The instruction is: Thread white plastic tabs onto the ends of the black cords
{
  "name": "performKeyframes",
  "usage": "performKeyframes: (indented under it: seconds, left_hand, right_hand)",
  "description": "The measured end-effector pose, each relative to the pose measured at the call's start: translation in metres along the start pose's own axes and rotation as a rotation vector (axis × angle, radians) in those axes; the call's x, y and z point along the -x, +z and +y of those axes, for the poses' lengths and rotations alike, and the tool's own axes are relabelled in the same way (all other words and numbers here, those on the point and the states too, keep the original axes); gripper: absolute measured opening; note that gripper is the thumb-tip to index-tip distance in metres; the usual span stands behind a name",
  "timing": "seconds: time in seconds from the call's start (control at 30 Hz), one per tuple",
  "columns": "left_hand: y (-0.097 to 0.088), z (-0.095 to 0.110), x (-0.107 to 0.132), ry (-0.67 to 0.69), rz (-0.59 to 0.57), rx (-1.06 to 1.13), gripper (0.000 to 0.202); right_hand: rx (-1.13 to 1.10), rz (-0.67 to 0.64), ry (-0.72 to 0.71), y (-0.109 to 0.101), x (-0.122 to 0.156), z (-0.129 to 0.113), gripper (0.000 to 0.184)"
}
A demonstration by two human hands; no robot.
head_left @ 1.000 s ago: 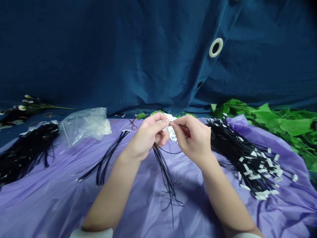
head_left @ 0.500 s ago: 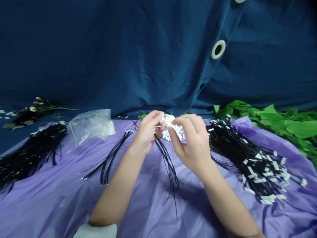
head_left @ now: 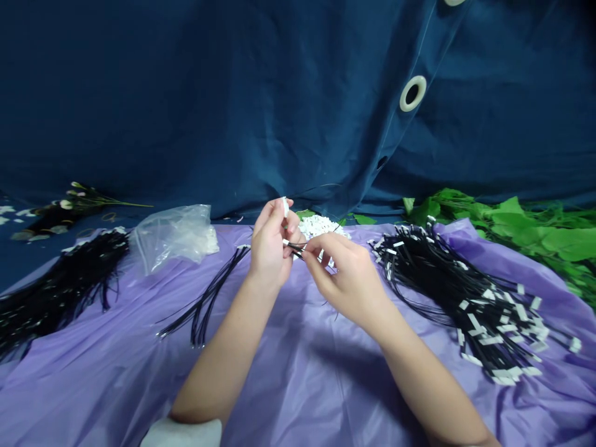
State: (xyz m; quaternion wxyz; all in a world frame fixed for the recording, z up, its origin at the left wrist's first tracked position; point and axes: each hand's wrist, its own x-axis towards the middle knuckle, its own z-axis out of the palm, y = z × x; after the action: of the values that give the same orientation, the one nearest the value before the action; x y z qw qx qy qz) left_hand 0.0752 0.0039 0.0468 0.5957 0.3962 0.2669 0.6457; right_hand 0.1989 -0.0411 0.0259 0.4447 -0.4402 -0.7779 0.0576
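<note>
At frame centre, the left hand (head_left: 271, 242) pinches a white tab (head_left: 285, 206) while the right hand (head_left: 343, 266), thumb and forefinger together, pinches black cords (head_left: 295, 248), which could slip or tangle if its grip loosens.

Beyond the far edge of the table (head_left: 107, 391), under its wrinkled purple cloth (head_left: 298, 385), hangs a dark blue curtain (head_left: 186, 93), pale ring eyelets (head_left: 403, 99) beside its slanting seam (head_left: 421, 43). Dim light leaves the curtain's upper right corner nearly black.
</note>
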Motion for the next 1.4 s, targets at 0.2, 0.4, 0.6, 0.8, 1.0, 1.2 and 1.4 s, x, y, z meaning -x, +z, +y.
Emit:
performKeyframes:
  seconds: [0.2,0.4,0.6,0.8,1.0,1.2,1.4]
  left_hand:
    - [0.0,-0.003,-0.001,-0.002,-0.022,-0.1,0.02]
    - [0.0,-0.007,-0.002,-0.006,-0.01,-0.219,0.026]
    - [-0.002,-0.01,-0.005,-0.01,-0.017,-0.233,0.026]
    - [-0.009,-0.007,-0.01,0.007,0.017,-0.236,0.024]
    - [-0.009,-0.003,-0.011,-0.026,0.054,-0.228,0.022]
    - [-0.005,-0.007,-0.008,-0.061,0.002,-0.227,0.022]
    - [-0.001,-0.008,-0.001,-0.095,-0.116,-0.203,0.019]
  right_hand:
    - [-0.048,-0.12,0.075,-0.004,-0.002,0.0,0.009]
    - [-0.191,-0.261,0.191,-0.02,-0.004,0.006,0.009]
    - [-0.692,-0.593,0.282,-0.064,-0.006,0.026,0.011]
    - [-0.804,-0.444,0.183,-0.11,0.011,0.059,0.011]
    - [-1.072,-0.178,-0.102,-0.134,0.017,0.079,0.018]
    - [-1.152,0.37,0.215,-0.116,-0.001,0.059,0.019]
    - [-1.154,0.475,0.261,-0.097,-0.013,0.045,0.023]
